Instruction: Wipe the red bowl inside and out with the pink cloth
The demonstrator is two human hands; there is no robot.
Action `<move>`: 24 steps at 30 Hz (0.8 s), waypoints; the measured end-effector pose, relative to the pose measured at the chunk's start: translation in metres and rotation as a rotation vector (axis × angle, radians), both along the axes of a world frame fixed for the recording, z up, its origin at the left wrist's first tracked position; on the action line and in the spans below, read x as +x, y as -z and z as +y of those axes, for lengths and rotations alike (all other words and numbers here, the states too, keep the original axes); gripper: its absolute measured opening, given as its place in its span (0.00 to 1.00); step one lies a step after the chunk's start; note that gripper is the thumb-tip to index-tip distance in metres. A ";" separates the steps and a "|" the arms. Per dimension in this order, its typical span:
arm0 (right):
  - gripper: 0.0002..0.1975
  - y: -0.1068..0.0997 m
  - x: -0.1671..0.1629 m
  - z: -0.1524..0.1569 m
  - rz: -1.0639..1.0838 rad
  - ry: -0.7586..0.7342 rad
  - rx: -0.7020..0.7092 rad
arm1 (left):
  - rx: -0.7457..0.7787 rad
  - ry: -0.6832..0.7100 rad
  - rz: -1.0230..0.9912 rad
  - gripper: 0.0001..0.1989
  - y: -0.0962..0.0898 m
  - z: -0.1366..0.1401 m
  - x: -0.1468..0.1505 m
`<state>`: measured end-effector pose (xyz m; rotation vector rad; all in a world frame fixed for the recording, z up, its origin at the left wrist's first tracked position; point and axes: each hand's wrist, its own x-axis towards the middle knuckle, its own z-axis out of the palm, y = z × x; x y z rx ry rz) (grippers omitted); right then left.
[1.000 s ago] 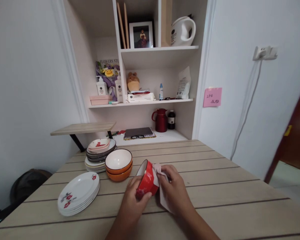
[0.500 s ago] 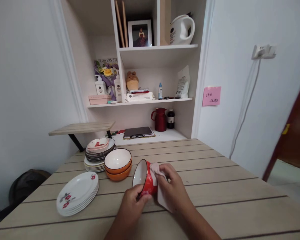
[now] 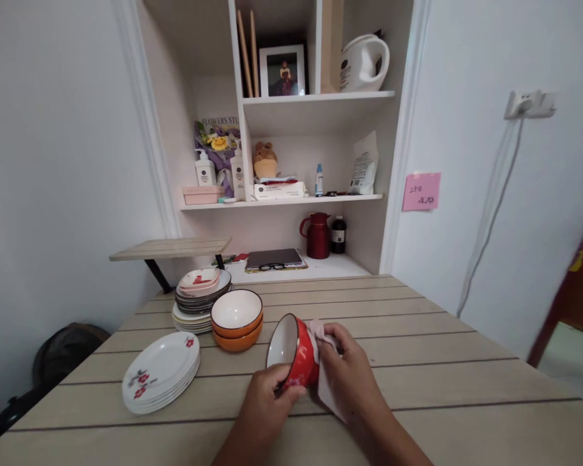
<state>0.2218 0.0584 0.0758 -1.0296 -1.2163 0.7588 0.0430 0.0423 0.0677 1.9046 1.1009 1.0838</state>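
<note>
A red bowl (image 3: 305,356) with a white inside and a dark rim is tipped on its side above the table, its mouth facing left. My left hand (image 3: 271,396) grips its lower rim, thumb and fingers closed on it. On the bowl's outer base, my right hand (image 3: 347,366) presses a pale pink cloth (image 3: 328,387), whose loose end hangs below the fingers. Left of the bowl stand two stacked orange bowls (image 3: 237,335) with white insides. A stack of white plates with red flowers (image 3: 161,372) lies nearer the left table edge.
Behind the orange bowls rises a stack of dark-rimmed plates (image 3: 204,304) topped by small pink dishes (image 3: 199,279). A small raised wooden shelf (image 3: 170,248) stands at the back left. A closed laptop (image 3: 274,257) and a red jug (image 3: 317,236) rest in the wall unit beyond the slatted table (image 3: 447,382).
The whole view has shifted slightly, so everything appears a little farther right. Both hands keep their hold on the red bowl and cloth, with hardly any change in pose.
</note>
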 end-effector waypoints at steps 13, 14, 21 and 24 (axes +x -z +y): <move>0.16 -0.055 0.001 -0.037 0.104 0.352 0.185 | 0.242 0.043 0.307 0.09 0.017 -0.002 0.002; 0.15 -0.063 -0.001 -0.040 0.110 0.365 0.245 | 0.256 0.042 0.308 0.09 0.020 -0.001 0.001; 0.11 -0.089 -0.021 -0.037 0.117 0.296 0.423 | 0.120 -0.034 0.152 0.06 0.016 0.003 0.008; 0.06 -0.075 -0.024 -0.019 -0.363 0.114 0.373 | 0.103 -0.171 0.024 0.12 0.004 0.006 0.017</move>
